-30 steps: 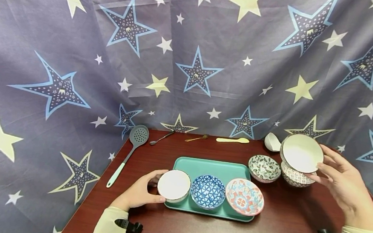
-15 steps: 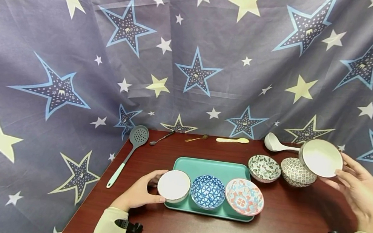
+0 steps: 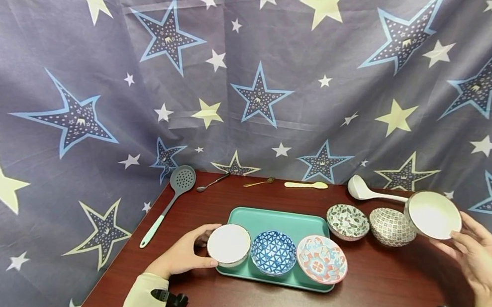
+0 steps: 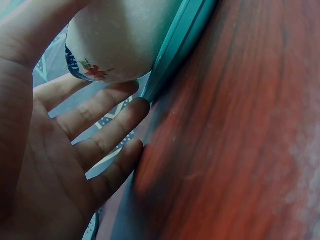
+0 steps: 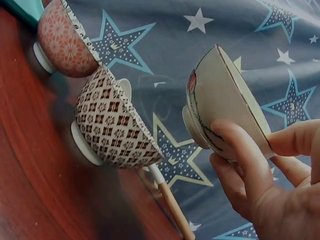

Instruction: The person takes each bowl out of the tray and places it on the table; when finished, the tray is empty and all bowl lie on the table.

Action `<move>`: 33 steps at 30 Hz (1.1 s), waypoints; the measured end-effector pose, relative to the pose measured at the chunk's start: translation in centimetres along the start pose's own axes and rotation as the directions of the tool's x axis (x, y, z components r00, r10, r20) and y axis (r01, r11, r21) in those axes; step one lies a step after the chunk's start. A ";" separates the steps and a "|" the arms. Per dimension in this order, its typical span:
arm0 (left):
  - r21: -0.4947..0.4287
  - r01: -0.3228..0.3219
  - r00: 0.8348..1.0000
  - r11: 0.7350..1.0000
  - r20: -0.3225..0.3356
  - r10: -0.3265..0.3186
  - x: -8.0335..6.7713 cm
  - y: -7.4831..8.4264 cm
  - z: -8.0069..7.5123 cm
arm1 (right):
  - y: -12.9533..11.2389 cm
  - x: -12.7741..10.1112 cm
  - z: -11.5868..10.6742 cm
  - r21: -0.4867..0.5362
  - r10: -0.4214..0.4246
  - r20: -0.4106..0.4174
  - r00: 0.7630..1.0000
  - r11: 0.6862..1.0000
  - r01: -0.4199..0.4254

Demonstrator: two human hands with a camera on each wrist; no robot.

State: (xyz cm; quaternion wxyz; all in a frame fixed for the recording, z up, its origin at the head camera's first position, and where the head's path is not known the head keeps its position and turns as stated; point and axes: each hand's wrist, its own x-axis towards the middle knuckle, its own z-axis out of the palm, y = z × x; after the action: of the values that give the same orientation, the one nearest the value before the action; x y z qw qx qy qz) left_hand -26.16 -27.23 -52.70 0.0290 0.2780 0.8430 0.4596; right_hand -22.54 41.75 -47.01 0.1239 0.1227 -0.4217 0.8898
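My left hand (image 3: 189, 251) holds a white bowl (image 3: 229, 245) at the left end of a green tray (image 3: 281, 218), thumb and forefinger around its side. In the left wrist view, that bowl's outside (image 4: 120, 42) shows a small red flower, and the other fingers (image 4: 112, 132) spread beneath it. My right hand (image 3: 483, 253) pinches a cream bowl (image 3: 433, 214) by rim and side, raised and tilted. In the right wrist view this bowl (image 5: 220, 97) is apart from a brown-checked bowl (image 5: 112, 117), which stands on the table to its left.
On the tray sit a blue triangle-patterned bowl (image 3: 273, 252) and a pink floral bowl (image 3: 322, 259). A leaf-patterned bowl (image 3: 348, 222) stands right of it. Along the back lie a ladle (image 3: 361, 188), a pale spoon (image 3: 306, 185) and two small spoons; a skimmer (image 3: 182, 179) lies left.
My right hand has carried the cream bowl rightward and slightly lower, away from over the checked bowl, uncovering it and the ladle's handle. My left hand stays in place on the white bowl.
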 end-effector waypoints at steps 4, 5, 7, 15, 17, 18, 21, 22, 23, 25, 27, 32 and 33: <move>0.002 -0.006 1.000 1.000 0.001 0.006 0.0 0.1 -0.1 | 0.0 -0.1 -0.7 -0.005 0.014 -0.031 0.999 1.000 -0.014; 0.002 -0.009 1.000 1.000 0.001 0.009 0.0 0.0 -0.1 | 0.1 -0.2 -0.9 -0.017 0.014 -0.038 0.999 1.000 -0.014; 0.005 -0.020 1.000 1.000 0.002 0.020 0.0 0.0 -0.1 | 0.1 -0.3 -1.3 -0.030 0.017 -0.044 0.999 0.999 -0.019; 0.017 -0.004 1.000 1.000 0.003 0.004 0.0 0.0 -0.1 | 0.3 -0.7 -2.6 -0.075 0.027 -0.102 0.994 0.997 -0.035; 0.018 -0.005 1.000 1.000 0.001 0.005 -0.1 0.1 -0.1 | 0.3 -0.8 -3.0 -0.066 0.040 -0.124 0.991 0.997 -0.048; 0.019 -0.006 1.000 1.000 0.000 0.006 -0.1 0.1 -0.1 | 0.2 -0.8 -3.2 -0.060 0.047 -0.134 0.990 0.997 -0.055; 0.024 -0.022 1.000 0.999 -0.001 0.022 -0.1 0.1 -0.1 | 0.3 -0.9 -3.7 -0.082 0.059 -0.153 0.987 0.994 -0.072; 0.024 -0.025 1.000 0.999 -0.002 0.025 -0.1 0.1 -0.1 | 0.4 -0.9 -3.8 -0.087 0.062 -0.157 0.986 0.993 -0.076; 0.024 -0.030 1.000 0.999 -0.001 0.030 -0.1 0.1 -0.1 | 0.4 -0.9 -4.0 -0.096 0.064 -0.159 0.985 0.992 -0.080; 0.021 -0.030 1.000 0.999 0.001 0.030 0.0 0.2 -0.1 | 0.5 -1.0 -4.3 -0.100 0.065 -0.153 0.986 0.992 -0.081; 0.019 -0.026 1.000 0.999 0.002 0.026 0.0 0.2 0.0 | 0.6 -1.0 -4.7 -0.084 0.068 -0.139 0.988 0.993 -0.080; 0.012 -0.021 1.000 1.000 0.000 0.021 0.0 0.1 0.0 | 0.6 -1.1 -5.3 -0.069 0.084 -0.117 0.990 0.993 -0.092; 0.011 -0.022 1.000 1.000 -0.001 0.022 0.0 0.1 0.0 | 0.6 -1.0 -5.4 -0.068 0.089 -0.122 0.989 0.993 -0.097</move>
State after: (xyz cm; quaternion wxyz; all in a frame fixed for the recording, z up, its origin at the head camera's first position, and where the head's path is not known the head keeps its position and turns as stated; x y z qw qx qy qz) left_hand -26.15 -27.22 -52.64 0.0220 0.2871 0.8425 0.4554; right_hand -22.35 45.50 -51.08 0.1116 0.0451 -0.4512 0.8843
